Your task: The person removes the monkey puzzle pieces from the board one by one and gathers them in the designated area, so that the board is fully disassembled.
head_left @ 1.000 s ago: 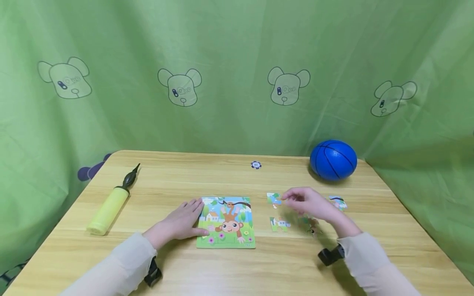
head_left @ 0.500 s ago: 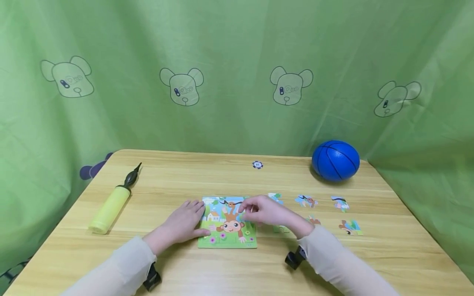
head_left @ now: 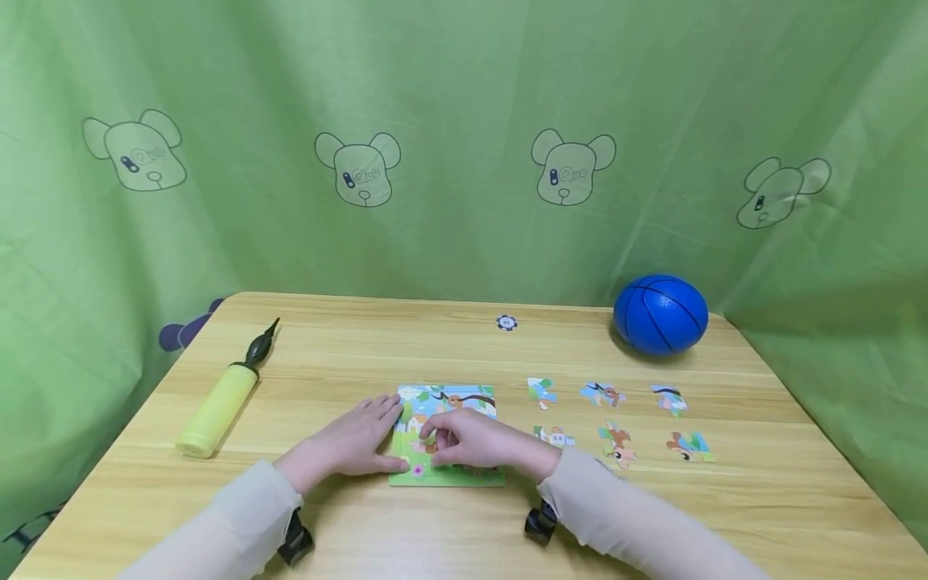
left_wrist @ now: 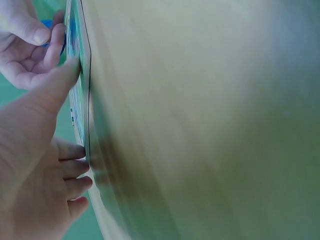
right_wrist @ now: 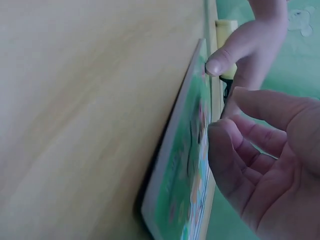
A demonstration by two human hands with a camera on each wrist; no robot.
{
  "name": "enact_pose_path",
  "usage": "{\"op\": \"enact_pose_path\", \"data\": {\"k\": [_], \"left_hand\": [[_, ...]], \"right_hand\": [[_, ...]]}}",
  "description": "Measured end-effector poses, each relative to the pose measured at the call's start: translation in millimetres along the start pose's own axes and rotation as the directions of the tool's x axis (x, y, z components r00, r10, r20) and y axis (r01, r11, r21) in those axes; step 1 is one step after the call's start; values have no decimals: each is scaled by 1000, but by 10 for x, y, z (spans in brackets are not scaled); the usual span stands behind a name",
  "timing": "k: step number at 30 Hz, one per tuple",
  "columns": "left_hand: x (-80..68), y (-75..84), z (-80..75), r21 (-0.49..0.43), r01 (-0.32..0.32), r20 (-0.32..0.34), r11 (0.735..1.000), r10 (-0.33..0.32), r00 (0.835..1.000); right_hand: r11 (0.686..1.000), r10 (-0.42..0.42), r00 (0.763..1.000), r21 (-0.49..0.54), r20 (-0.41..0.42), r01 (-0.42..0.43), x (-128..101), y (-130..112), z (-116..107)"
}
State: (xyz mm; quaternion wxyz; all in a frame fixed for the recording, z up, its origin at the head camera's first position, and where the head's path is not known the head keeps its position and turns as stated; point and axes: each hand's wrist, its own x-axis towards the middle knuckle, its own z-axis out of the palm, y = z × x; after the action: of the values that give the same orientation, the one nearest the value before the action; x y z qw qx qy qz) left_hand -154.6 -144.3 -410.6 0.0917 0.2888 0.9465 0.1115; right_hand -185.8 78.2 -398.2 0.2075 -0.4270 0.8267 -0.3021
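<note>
A monkey-picture puzzle board [head_left: 464,399] lies near the front middle of the wooden table [head_left: 406,346]. My left hand [head_left: 358,443] lies flat against its left edge, fingers straight and thumb on the lower corner; the left wrist view shows those fingers [left_wrist: 75,167] touching the board's rim [left_wrist: 82,100]. My right hand [head_left: 457,439] is over the board's lower left part, its fingers curled and its fingertips [right_wrist: 215,130] down on a puzzle piece in the picture [right_wrist: 185,165]. Several loose puzzle pieces [head_left: 600,393] lie in two rows to the right of the board.
A yellow hand pump [head_left: 217,407] lies at the left of the table. A blue ball [head_left: 660,314] sits at the back right, and a small round token [head_left: 506,323] near the back edge. Green printed cloth [head_left: 464,121] hangs behind and at both sides.
My right hand left the loose pieces on the right and swung left onto the board, where it now curls over the lower left. More loose pieces show. My left hand stayed put.
</note>
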Motion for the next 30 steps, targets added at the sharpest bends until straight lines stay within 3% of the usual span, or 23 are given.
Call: {"op": "enact_pose_path", "data": {"k": [13,18,30], "left_hand": [[-36,3,-14,9,-29,49,1000,29,998],[-38,14,-23,14,-23,60,1000,22,998],[-32,23,-28,8,0,68,1000,-1,998]], "right_hand": [[980,115,993,-169,28,-108,82,-107,108],[966,121,992,-234,25,-112,99,-139,120],[962,138,990,-240,9,-132,102,-174,119]]}}
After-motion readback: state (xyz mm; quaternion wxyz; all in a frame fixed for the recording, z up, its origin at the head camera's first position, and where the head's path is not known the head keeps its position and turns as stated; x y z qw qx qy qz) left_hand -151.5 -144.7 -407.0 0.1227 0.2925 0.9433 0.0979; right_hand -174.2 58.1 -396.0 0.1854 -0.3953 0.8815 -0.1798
